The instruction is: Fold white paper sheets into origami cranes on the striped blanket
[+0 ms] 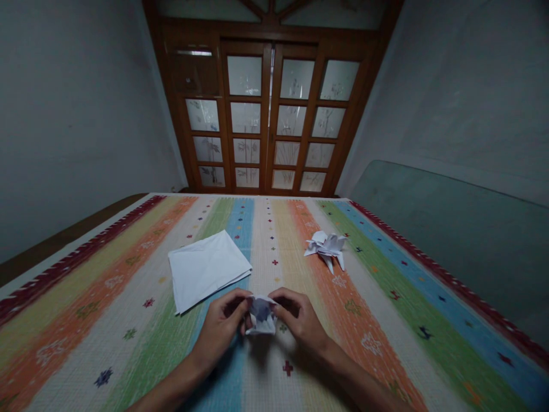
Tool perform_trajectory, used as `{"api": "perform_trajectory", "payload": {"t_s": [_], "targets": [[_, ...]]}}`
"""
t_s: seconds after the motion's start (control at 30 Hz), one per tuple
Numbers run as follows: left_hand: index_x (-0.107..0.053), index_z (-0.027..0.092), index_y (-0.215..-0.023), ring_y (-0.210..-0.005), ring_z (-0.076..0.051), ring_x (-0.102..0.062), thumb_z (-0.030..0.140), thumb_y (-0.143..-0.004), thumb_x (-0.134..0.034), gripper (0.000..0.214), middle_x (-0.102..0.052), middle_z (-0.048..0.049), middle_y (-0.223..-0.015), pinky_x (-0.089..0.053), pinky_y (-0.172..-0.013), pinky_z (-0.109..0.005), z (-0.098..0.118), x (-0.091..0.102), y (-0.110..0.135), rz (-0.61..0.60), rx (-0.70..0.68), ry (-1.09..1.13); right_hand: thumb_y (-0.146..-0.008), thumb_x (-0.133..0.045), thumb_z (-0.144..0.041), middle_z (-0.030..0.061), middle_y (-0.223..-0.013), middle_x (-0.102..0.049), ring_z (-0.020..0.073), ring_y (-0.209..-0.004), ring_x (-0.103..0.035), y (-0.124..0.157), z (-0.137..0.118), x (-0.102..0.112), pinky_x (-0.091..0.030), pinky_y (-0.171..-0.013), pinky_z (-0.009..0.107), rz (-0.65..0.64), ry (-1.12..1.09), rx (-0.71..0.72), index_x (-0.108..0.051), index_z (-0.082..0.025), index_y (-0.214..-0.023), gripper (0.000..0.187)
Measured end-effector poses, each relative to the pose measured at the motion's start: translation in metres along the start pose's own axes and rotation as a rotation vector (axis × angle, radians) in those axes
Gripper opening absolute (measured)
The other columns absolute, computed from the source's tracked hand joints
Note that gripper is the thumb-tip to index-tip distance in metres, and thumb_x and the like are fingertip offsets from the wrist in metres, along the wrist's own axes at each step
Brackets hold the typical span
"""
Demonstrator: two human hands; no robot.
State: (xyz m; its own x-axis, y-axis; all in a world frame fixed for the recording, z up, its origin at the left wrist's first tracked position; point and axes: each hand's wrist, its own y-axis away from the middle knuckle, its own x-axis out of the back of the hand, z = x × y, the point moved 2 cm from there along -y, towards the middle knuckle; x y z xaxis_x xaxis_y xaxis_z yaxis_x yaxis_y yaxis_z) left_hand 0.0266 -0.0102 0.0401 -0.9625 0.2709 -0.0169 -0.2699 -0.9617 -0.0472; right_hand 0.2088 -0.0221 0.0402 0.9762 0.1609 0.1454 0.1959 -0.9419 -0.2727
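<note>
Between my two hands is a small folded piece of white paper, opened into a hollow, cup-like shape and held just above the striped cloth. My left hand pinches its left edge between thumb and fingers. On the opposite edge, my right hand grips the paper the same way. Part of the paper's sides is hidden behind my fingertips. Beyond my left hand lies a stack of white paper sheets. Farther off to the right rests a cluster of folded white paper figures with pointed tips.
A striped, patterned tablecloth covers the table. Its far edge faces wooden doors with glass panes. Pale walls rise at both sides, and a greenish panel stands along the right.
</note>
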Motion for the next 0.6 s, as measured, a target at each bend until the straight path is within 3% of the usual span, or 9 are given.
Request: {"api": "perform_trajectory", "payload": {"t_s": [0.1, 0.33, 0.47, 0.6], "targets": [[-0.067, 0.015, -0.081, -0.061, -0.016, -0.059, 0.040, -0.083, -0.065, 0.024, -0.064, -0.0009, -0.067, -0.046, -0.058, -0.024, 0.008, 0.000, 0.003, 0.002, -0.096, -0.069, -0.079, -0.062, -0.024, 0.0050, -0.080, -0.070, 0.0191, -0.075, -0.066, 0.002, -0.007, -0.003, -0.052, -0.070, 0.029, -0.028, 0.026, 0.029, -0.067, -0.016, -0.085, 0.012], [-0.063, 0.019, -0.078, -0.078, -0.018, -0.061, 0.017, -0.080, -0.060, 0.004, -0.063, -0.0016, -0.079, -0.048, -0.070, -0.026, 0.015, -0.008, 0.014, 0.010, -0.280, -0.350, -0.072, -0.057, -0.009, 0.0035, -0.088, -0.068, 0.0182, -0.082, -0.065, 0.010, -0.010, -0.010, -0.050, -0.076, 0.028, -0.031, 0.256, 0.146, -0.063, -0.019, -0.094, 0.024], [-0.068, 0.021, -0.090, -0.076, -0.017, -0.060, 0.008, -0.076, -0.059, 0.021, -0.063, -0.0026, -0.088, -0.045, -0.061, -0.023, 0.012, -0.005, 0.016, 0.067, -0.405, -0.473, -0.073, -0.053, -0.008, 0.0049, -0.087, -0.068, 0.0187, -0.079, -0.064, 0.012, -0.006, -0.012, -0.048, -0.072, 0.028, -0.030, 0.411, 0.255, -0.062, -0.019, -0.094, 0.025], [-0.074, 0.024, -0.090, -0.069, -0.013, -0.059, 0.005, -0.081, -0.056, 0.029, -0.065, -0.0039, -0.095, -0.045, -0.059, -0.022, 0.016, -0.002, 0.021, 0.072, -0.635, -0.562, -0.072, -0.049, -0.007, 0.0070, -0.085, -0.068, 0.0209, -0.078, -0.063, 0.012, -0.004, -0.012, -0.048, -0.070, 0.031, -0.035, 0.523, 0.327, -0.061, -0.019, -0.091, 0.025]]}}
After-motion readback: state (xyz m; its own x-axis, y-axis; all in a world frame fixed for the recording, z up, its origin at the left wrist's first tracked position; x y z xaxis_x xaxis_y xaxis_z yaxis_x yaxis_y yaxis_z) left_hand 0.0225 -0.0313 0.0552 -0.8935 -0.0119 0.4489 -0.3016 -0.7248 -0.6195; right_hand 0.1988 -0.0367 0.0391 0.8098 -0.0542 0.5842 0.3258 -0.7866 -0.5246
